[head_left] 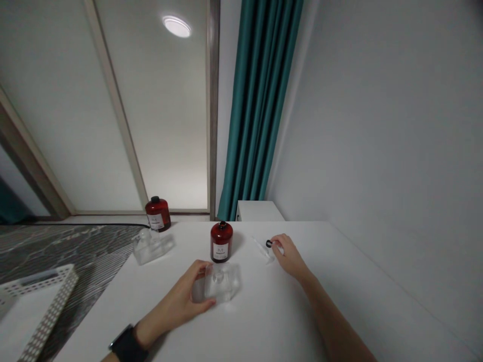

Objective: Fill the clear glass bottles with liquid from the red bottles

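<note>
Left hand (186,295): gripping clear container (222,284), just before the nearer red bottle (221,243) | right hand (290,255): pinching small black piece (268,244), right of that bottle

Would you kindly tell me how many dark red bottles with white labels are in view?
2. The left dark red bottle stands near the far left corner of the white table; the middle dark red bottle stands just beyond the clear square container at the left hand.
</note>
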Action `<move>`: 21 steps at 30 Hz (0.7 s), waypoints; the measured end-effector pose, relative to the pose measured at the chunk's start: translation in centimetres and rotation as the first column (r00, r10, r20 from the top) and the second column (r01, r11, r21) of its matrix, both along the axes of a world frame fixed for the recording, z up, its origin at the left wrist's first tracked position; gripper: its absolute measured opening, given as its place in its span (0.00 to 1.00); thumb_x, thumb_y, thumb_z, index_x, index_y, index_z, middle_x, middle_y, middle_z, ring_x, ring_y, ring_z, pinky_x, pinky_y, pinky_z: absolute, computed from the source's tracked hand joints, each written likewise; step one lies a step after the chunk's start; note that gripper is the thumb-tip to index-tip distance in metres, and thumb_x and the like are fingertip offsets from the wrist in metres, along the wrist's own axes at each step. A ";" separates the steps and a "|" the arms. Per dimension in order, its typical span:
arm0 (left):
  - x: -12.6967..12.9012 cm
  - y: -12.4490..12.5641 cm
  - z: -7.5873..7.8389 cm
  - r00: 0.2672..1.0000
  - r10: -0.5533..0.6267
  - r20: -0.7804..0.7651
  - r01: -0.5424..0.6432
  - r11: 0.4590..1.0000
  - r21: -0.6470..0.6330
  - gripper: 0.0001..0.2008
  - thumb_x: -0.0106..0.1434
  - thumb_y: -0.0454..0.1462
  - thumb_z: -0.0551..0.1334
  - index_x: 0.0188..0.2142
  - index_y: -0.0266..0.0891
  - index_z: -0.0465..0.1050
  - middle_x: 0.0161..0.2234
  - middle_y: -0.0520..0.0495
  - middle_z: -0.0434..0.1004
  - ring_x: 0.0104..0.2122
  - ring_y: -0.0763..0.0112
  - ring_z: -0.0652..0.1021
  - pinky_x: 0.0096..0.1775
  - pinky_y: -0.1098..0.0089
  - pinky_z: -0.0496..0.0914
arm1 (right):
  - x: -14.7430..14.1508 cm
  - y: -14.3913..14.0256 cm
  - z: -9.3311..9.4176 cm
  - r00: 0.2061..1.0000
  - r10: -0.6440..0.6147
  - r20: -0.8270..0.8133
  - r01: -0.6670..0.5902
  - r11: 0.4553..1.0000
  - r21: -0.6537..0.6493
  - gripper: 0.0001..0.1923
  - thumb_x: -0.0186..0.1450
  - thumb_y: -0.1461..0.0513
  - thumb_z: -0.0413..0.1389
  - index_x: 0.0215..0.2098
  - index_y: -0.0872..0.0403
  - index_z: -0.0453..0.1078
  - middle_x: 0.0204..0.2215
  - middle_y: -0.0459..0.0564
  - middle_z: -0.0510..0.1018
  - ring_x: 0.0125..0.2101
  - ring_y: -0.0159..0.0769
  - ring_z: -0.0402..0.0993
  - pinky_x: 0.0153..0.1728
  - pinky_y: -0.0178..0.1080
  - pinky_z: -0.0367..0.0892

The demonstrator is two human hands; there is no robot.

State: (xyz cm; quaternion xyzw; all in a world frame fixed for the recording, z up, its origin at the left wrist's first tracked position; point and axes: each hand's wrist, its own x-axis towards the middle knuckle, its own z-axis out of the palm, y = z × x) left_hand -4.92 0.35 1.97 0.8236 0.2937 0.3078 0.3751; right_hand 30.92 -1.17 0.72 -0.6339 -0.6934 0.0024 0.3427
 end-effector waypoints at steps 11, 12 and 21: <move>0.1 -0.1 0.3 1.000 -0.002 -0.027 0.002 1.000 -0.021 0.29 0.55 0.31 0.69 0.54 0.45 0.63 0.52 0.44 0.73 0.54 0.53 0.74 0.59 0.48 0.67 | -4.3 0.1 -2.0 0.991 -0.127 0.051 0.128 0.991 -0.031 0.08 0.60 0.67 0.57 0.37 0.51 0.65 0.36 0.53 0.75 0.39 0.46 0.71 0.42 0.43 0.64; 0.2 -0.1 0.4 1.000 -0.002 -0.027 0.001 1.000 -0.025 0.29 0.54 0.30 0.69 0.54 0.45 0.64 0.51 0.44 0.73 0.54 0.52 0.74 0.59 0.49 0.67 | -4.5 0.2 -2.0 0.990 -0.136 0.032 0.137 0.990 -0.018 0.08 0.60 0.67 0.56 0.37 0.51 0.65 0.35 0.52 0.75 0.39 0.46 0.71 0.42 0.43 0.64; 0.0 -0.3 1.0 0.999 0.025 -0.034 -0.026 0.999 -0.039 0.28 0.54 0.31 0.69 0.54 0.42 0.66 0.50 0.44 0.74 0.53 0.52 0.75 0.58 0.52 0.68 | -6.3 -0.7 0.4 0.957 -0.094 -0.274 0.157 0.964 0.216 0.07 0.67 0.58 0.52 0.42 0.51 0.63 0.34 0.50 0.75 0.35 0.41 0.74 0.37 0.42 0.71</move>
